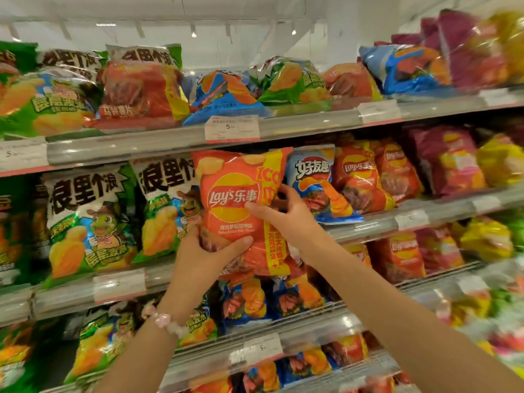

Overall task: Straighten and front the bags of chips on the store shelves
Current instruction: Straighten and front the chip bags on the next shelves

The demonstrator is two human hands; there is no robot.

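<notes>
A: Left hand [208, 252] grips red bag [241, 211] at its base, fingers curled around it; right hand [283, 214] pinches its right edge. Bag is upright, held in front of the middle shelf [124, 287].

B: Risk?

A: Likely: squeezing crushes chips; blue bag [314, 185], just right of red bag, may get knocked askew.

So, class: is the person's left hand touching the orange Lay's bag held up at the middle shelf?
Touching. The head view shows the left hand gripping the orange Lay's bag at its lower corner, thumb pressed across the front.
</notes>
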